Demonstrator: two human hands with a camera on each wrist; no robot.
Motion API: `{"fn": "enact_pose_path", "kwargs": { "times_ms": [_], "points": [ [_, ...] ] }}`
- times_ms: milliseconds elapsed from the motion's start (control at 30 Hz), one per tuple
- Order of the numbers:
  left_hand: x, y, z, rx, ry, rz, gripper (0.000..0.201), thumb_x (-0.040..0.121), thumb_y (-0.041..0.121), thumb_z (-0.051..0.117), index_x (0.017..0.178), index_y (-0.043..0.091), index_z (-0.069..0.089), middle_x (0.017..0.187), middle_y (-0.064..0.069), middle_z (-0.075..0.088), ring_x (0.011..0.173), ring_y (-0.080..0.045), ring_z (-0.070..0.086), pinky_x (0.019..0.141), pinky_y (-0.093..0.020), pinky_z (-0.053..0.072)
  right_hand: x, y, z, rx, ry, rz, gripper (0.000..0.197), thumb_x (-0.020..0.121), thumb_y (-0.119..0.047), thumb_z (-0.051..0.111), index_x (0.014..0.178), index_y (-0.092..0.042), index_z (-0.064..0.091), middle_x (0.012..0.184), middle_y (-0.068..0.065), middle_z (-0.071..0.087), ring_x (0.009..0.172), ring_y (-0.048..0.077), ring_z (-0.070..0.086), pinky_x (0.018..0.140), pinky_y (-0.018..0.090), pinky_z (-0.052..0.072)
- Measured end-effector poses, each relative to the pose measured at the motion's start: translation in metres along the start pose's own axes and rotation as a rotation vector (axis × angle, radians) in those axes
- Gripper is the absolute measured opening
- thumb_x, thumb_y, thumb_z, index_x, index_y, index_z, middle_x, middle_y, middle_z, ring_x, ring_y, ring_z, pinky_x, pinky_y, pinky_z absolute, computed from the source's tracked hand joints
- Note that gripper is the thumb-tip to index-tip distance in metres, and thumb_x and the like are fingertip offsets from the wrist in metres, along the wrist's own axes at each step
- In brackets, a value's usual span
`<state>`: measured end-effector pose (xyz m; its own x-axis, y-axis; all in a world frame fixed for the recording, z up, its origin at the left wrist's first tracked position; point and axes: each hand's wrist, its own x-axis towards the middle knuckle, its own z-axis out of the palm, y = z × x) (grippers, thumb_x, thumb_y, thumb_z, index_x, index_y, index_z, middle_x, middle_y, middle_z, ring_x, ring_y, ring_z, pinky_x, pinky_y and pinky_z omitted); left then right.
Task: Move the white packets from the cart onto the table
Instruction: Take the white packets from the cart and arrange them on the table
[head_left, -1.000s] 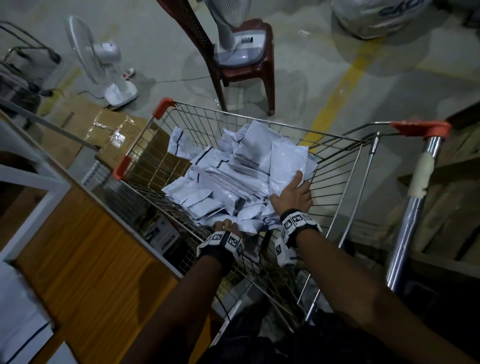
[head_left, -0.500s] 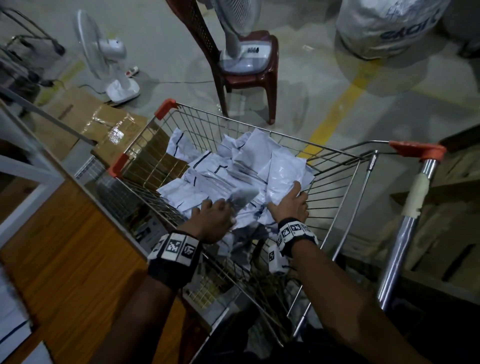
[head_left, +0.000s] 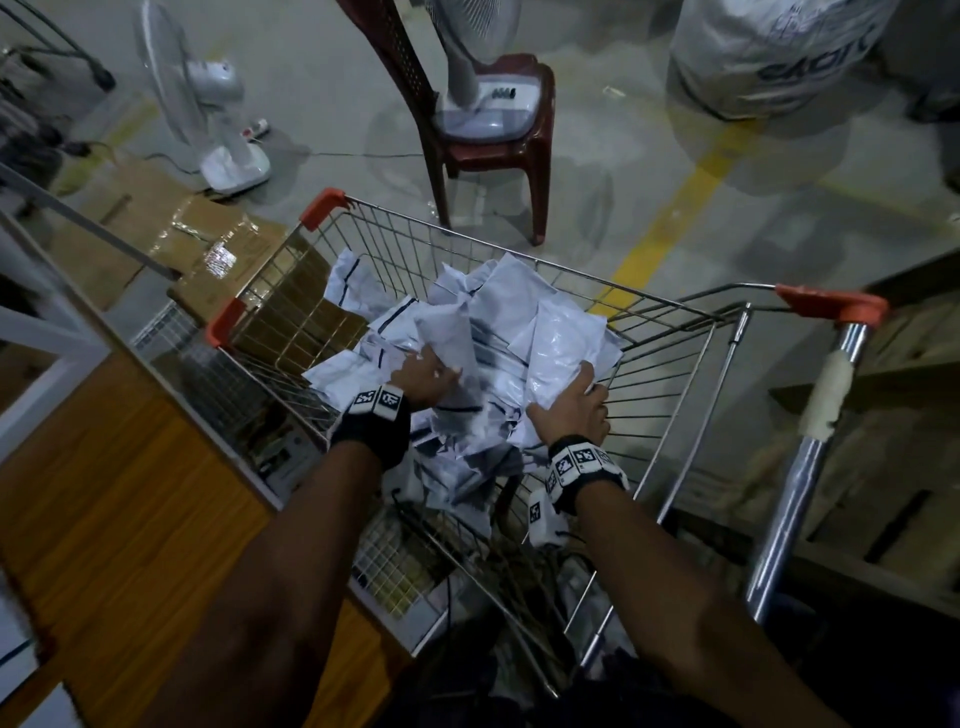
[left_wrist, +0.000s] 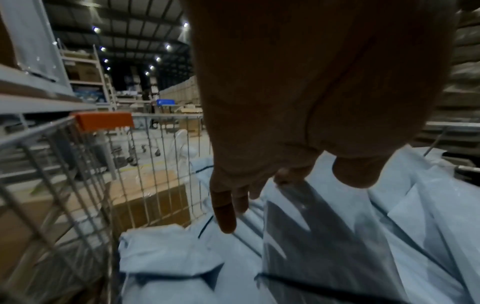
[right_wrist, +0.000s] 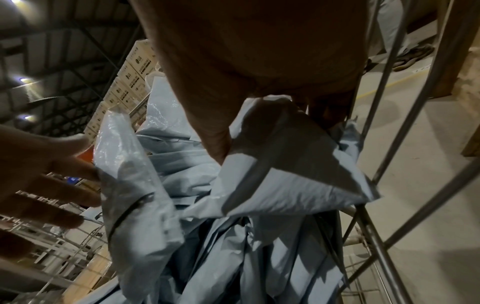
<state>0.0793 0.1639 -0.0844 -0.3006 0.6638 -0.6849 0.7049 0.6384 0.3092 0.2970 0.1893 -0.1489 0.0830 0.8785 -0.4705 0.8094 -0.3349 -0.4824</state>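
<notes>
Many white packets (head_left: 415, 343) are heaped in the wire cart (head_left: 670, 364). My left hand (head_left: 427, 371) is in the middle of the heap and pinches one packet (head_left: 451, 338), holding it upright; the left wrist view shows it (left_wrist: 311, 226) hanging between thumb and fingers (left_wrist: 226, 214). My right hand (head_left: 571, 405) grips another white packet (head_left: 563, 343) by its near edge at the cart's right side. In the right wrist view the thumb (right_wrist: 218, 142) presses onto that packet (right_wrist: 291, 170). The wooden table (head_left: 104, 493) lies to the left of the cart.
Cardboard boxes (head_left: 208, 249) sit on the floor beyond the table. A floor fan (head_left: 218, 104) stands at the back left, and a maroon chair (head_left: 493, 135) carries another fan behind the cart. The cart handle (head_left: 831, 306) rises on the right. White sheets (head_left: 15, 654) lie at the table's near corner.
My left hand has moved from the cart's near edge into the heap, taken a packet and raised it upright. My right hand has stayed on the right-hand packet and closed round its edge.
</notes>
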Motion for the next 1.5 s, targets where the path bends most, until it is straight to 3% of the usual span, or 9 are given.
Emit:
{"fn": "enact_pose_path", "kwargs": {
  "times_ms": [100,200,333,467,733,900,1067,1200,1500],
  "points": [
    [0.01,-0.001,0.025,-0.124,0.014,-0.075,0.135,0.058,0.082,0.043,0.155,0.006,-0.012,0.146,-0.031,0.04,0.126,-0.045,0.05,0.103,-0.051,0.042,-0.001,0.0,0.001,0.014,-0.008,-0.003,0.103,0.068,-0.046,0.079,0.147,-0.024,0.016,0.139,0.02,0.034,0.125,0.044,0.044,0.102,0.052,0.037],
    [-0.004,0.01,0.037,-0.128,0.081,-0.126,0.135,0.073,0.072,0.064,0.15,0.011,-0.028,0.15,-0.035,0.031,0.129,-0.048,0.046,0.106,-0.051,0.04,-0.002,-0.003,0.0,0.035,-0.009,-0.011,0.109,0.066,-0.057,0.079,0.147,-0.022,0.015,0.14,0.021,0.035,0.126,0.044,0.042,0.101,0.054,0.036],
    [-0.008,0.015,0.045,-0.093,0.211,-0.143,0.131,0.075,0.07,0.067,0.153,0.014,-0.021,0.15,-0.031,0.034,0.13,-0.043,0.046,0.107,-0.05,0.039,-0.007,-0.005,-0.001,0.015,0.009,-0.016,0.118,0.06,-0.056,0.084,0.148,-0.022,0.014,0.142,0.018,0.032,0.126,0.043,0.043,0.1,0.053,0.037],
    [-0.009,0.021,0.04,-0.248,0.258,-0.22,0.12,0.067,0.059,0.079,0.153,0.007,0.013,0.148,-0.023,0.037,0.13,-0.038,0.046,0.105,-0.046,0.043,-0.018,-0.009,0.002,-0.051,0.045,-0.026,0.131,0.056,-0.052,0.088,0.153,-0.026,0.003,0.148,0.015,0.022,0.129,0.041,0.039,0.101,0.055,0.037],
    [-0.048,0.057,0.009,-0.306,0.465,-0.172,0.088,0.072,0.049,0.073,0.133,0.0,0.034,0.133,-0.021,0.045,0.119,-0.041,0.05,0.089,-0.043,0.045,-0.041,-0.019,-0.004,-0.133,-0.028,-0.066,0.114,0.078,-0.043,0.077,0.153,-0.04,-0.009,0.155,0.017,0.009,0.137,0.043,0.029,0.107,0.057,0.029],
    [-0.099,0.058,-0.01,-0.345,0.614,-0.072,0.095,0.073,0.052,0.066,0.144,0.006,0.022,0.127,-0.018,0.057,0.115,-0.04,0.056,0.087,-0.043,0.045,-0.051,-0.028,-0.022,-0.094,-0.016,-0.11,0.096,0.087,-0.034,0.065,0.151,-0.052,-0.005,0.149,0.019,0.018,0.125,0.046,0.043,0.104,0.058,0.036],
    [-0.158,0.028,-0.01,-0.372,0.719,0.081,0.101,0.076,0.066,0.057,0.152,0.037,-0.003,0.135,-0.013,0.055,0.109,-0.038,0.061,0.091,-0.05,0.05,-0.078,-0.041,-0.047,0.037,0.048,-0.295,0.078,0.09,-0.028,0.053,0.155,-0.043,0.014,0.136,0.024,0.032,0.089,0.04,0.057,0.088,0.049,0.05],
    [-0.201,-0.009,-0.005,-0.452,0.762,0.076,0.09,0.084,0.065,0.057,0.151,0.043,0.002,0.134,-0.018,0.054,0.107,-0.034,0.063,0.094,-0.043,0.05,-0.124,-0.041,-0.078,0.109,0.083,-0.44,0.07,0.096,-0.026,0.045,0.157,-0.037,0.013,0.13,0.022,0.037,0.059,0.024,0.037,0.067,0.033,0.041],
    [-0.296,-0.066,0.032,-0.539,0.847,0.081,0.101,0.081,0.052,0.072,0.154,0.044,0.003,0.148,-0.017,0.04,0.13,-0.039,0.045,0.105,-0.052,0.041,-0.229,-0.038,-0.147,0.176,0.085,-0.639,0.068,0.1,-0.021,0.045,0.157,-0.039,0.013,0.14,0.017,0.035,0.107,0.037,0.051,0.081,0.035,0.041]
  ]
}}
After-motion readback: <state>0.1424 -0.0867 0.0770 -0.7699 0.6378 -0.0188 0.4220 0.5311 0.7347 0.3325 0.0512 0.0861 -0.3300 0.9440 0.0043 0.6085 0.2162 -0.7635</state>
